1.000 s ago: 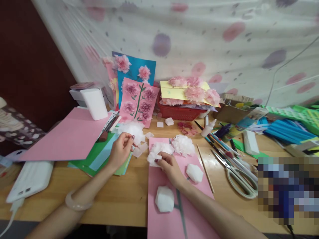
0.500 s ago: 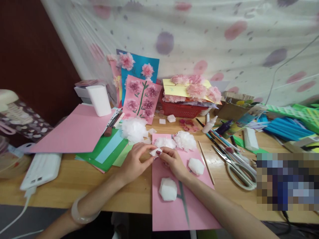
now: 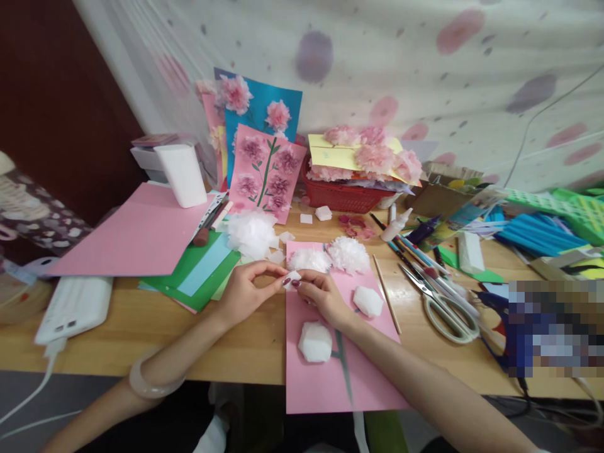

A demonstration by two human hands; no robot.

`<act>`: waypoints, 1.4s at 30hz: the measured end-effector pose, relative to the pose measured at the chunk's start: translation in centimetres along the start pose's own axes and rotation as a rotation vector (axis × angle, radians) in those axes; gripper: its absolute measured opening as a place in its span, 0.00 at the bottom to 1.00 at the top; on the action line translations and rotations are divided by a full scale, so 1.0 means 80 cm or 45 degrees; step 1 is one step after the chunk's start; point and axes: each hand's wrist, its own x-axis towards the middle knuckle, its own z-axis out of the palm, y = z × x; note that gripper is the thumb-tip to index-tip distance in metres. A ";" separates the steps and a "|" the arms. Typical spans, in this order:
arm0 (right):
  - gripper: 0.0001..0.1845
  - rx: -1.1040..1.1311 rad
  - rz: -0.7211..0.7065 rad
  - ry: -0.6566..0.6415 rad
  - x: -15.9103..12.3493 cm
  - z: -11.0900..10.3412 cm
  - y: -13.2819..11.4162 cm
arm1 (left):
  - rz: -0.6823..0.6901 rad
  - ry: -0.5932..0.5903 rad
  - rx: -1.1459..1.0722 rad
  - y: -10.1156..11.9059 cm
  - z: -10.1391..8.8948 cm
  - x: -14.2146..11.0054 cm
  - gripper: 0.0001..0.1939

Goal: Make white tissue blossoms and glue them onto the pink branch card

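Between the fingertips of my left hand (image 3: 250, 290) and my right hand (image 3: 323, 294) is a small piece of white tissue paper (image 3: 293, 276), pinched from both sides. Beneath my hands lies a pink sheet (image 3: 311, 391) with a painted green stem (image 3: 344, 371). Two fluffy white paper flowers (image 3: 349, 255) sit at its far end. A folded white paper wad (image 3: 315, 342) rests nearer to me, and another white wad (image 3: 368, 301) is right of my right wrist. Beyond my left hand is a heap of thin white tissue squares (image 3: 250, 234).
Scissors (image 3: 450, 308), a wooden stick (image 3: 387, 294) and a glue bottle (image 3: 396, 226) lie to the right. A red basket (image 3: 340, 194) of pink paper flowers stands at the back beside a pink flower card (image 3: 264, 173). Green paper (image 3: 202, 296) and a white power bank (image 3: 78, 308) are left.
The whole view has tilted down slightly, so things appear higher. Both hands stay together over the sheet, their fingers shifting a little on the white tissue piece.
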 end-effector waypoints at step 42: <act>0.21 -0.232 0.002 0.086 0.002 0.005 0.008 | -0.077 0.510 0.274 -0.030 -0.034 0.041 0.16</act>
